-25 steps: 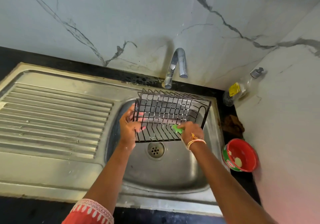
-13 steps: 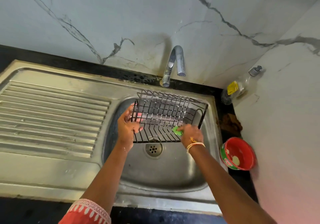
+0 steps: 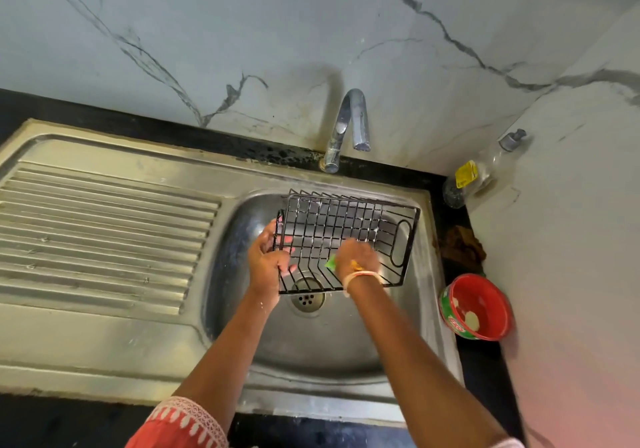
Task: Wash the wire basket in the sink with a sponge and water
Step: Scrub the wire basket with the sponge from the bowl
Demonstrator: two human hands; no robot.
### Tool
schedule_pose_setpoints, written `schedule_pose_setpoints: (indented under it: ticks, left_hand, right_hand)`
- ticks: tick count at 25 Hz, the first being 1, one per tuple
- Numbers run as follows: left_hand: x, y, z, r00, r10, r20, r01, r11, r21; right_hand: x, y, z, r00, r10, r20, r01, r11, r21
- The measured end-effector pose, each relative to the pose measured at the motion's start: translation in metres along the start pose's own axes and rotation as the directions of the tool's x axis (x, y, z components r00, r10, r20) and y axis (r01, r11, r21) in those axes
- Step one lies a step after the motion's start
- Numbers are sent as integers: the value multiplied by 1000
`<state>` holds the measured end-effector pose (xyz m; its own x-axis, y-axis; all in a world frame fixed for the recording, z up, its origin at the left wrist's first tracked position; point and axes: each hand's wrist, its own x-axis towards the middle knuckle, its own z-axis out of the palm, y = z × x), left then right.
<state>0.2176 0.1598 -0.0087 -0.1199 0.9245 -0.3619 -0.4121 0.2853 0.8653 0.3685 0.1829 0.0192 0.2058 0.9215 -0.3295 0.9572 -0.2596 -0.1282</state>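
A black wire basket is held tilted over the steel sink bowl, its open side facing me. My left hand grips the basket's left edge, fingers curled through the wires. Inside the basket near its lower front, my right hand holds a green sponge, of which only a corner shows. This hand is blurred. The tap stands behind the basket with no water running from it.
The ribbed steel drainboard lies left of the bowl. On the black counter at the right are a red tub with soap, a brown scrub pad and a clear pump bottle in the corner. Marble walls close the back and right.
My right hand with the sponge has shifted slightly left and up inside the basket. The left hand still holds the basket's left edge, and the basket stays tilted over the drain.
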Motion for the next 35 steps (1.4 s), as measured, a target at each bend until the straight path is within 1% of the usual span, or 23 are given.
schedule_pose_setpoints:
  ticks: [2,3,4,5,6,7,9,11,13,15,18,19,21,23,25,27,28,32,33,35]
  left_hand:
    - [3,-3,-1,999,12,34,-11,1000,-14]
    - [5,-3,-4,999,8,41,-7,999,-32]
    - [8,-4,-10,999,-5,32,7,999,-43]
    - [9,-4,-16,999,-34,13,35,998,-44]
    - [8,-4,-20,998,-62,-8,62,997,-43]
    - [6,-3,-21,996,-82,-21,81,995,-58]
    - [3,0,-19,994,-106,-26,105,993,-56]
    - [5,2,-15,994,-104,-28,102,993,-65]
    - [5,4,-14,994,-100,-33,98,993,-58]
    - [3,7,-15,995,-97,-37,95,994,-56]
    - [-1,10,-11,997,-61,-54,55,994,-97]
    - [-1,11,-11,997,-58,-59,51,993,-108]
    - [0,12,-14,994,-72,-76,65,993,-101]
    - [0,14,-18,991,-94,-93,85,992,-97]
    - [0,17,-17,990,-102,-96,92,991,-101]
    - [-2,20,-14,993,-77,-90,69,994,-89]
    - [-3,21,-12,994,-64,-86,57,995,-86]
    - [-2,23,-14,996,-48,-74,42,996,-78]
    - [-1,21,-16,995,-63,-77,56,995,-88]
    - [-2,14,-14,991,-119,-58,111,986,-121]
  right_hand:
    - [-19,-40,11,995,-96,-3,96,994,42]
    - [-29,-53,18,985,-171,6,170,981,95]
    - [-33,-54,25,976,-216,21,209,961,184]
    - [-31,-48,26,976,-211,46,188,935,300]
    - [-25,-37,25,981,-178,74,137,912,387]
    - [-19,-25,21,987,-143,76,100,908,408]
    - [-5,-3,14,999,-47,26,37,948,316]
    - [3,14,7,999,50,-11,-47,986,159]
    - [5,29,1,997,74,3,-74,997,8]
    - [1,26,2,997,10,74,-7,999,-40]
    - [-18,-1,13,976,-194,101,200,978,-55]
    - [-21,-5,14,965,-241,105,243,970,-11]
    - [-14,2,13,963,-245,109,222,956,190]
    - [-7,14,7,980,-201,8,186,918,350]
    - [-3,18,0,977,-201,-69,211,877,432]
    - [-2,9,-6,974,-223,-50,214,820,531]
    - [-2,4,-7,977,-208,-53,201,797,570]
    - [-6,2,-8,994,-73,-81,108,756,646]
    - [-11,9,-11,996,-16,-89,74,707,703]
    - [-16,43,-23,988,128,-87,4,539,843]
